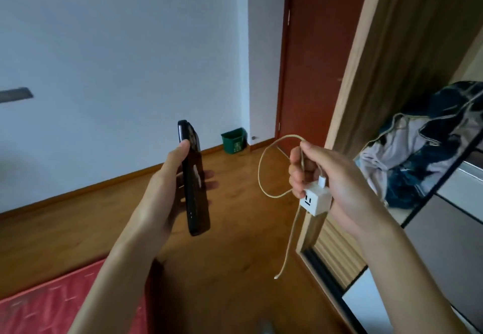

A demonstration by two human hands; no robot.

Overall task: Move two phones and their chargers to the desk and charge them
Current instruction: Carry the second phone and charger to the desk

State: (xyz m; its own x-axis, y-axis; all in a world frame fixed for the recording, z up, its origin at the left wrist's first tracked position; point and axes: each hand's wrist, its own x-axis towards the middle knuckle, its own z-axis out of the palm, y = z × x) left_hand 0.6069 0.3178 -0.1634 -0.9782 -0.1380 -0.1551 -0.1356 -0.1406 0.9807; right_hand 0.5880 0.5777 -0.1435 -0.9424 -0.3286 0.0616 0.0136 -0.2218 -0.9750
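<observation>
My left hand [167,184] grips a black phone [195,184] upright, edge toward me, in the middle of the view. My right hand [326,177] is shut on a white cube-shaped charger [315,203] and its cream cable [264,169]. The cable loops out to the left of the hand, and its free end [277,276] dangles below over the floor. Only one phone and one charger are in view. No desk is visible.
Wooden floor [235,255] lies below. A red mat or bedding [65,305] is at the bottom left. A green bin [234,141] stands by the far wall next to a red-brown door [313,59]. On the right, a wardrobe [379,72] holds crumpled clothes [418,151].
</observation>
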